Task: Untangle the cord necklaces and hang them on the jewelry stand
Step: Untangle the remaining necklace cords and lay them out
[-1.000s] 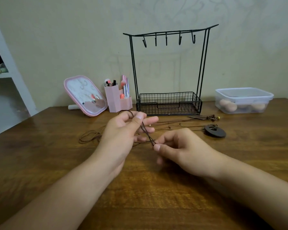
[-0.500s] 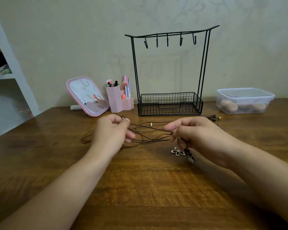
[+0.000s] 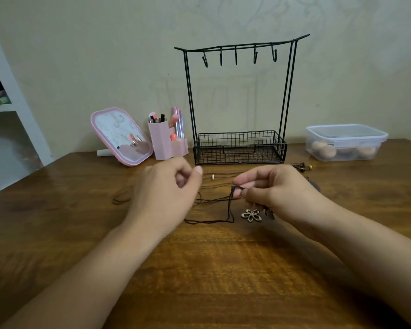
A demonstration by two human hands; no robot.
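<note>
Across the wooden worktop (image 3: 211, 269), the largest thing is the black wire jewelry stand (image 3: 239, 98) at twelve o'clock, its five hooks bare above a mesh basket. At two o'clock sits a lidded clear container (image 3: 345, 142); at ten o'clock a pink mirror (image 3: 121, 136) leans beside a pink brush holder (image 3: 167, 142). Nearer, the right hand (image 3: 273, 188) has its grip closed on a dark cord (image 3: 230, 205), pinching it at a small knot so two strands drop to the wood and bend toward nine o'clock. The left hand (image 3: 166, 188) has its fingers curled, and I cannot tell whether it holds any strand. The cord necklaces (image 3: 214, 200) lie loosely spread between and behind the hands, with a flower pendant (image 3: 252, 214) just under the right wrist and a pale bead (image 3: 213, 177) further back. The cord looks light, limp and apt to snag, so it is best taken near the knot or pendant, easing loops apart rather than tugging.
</note>
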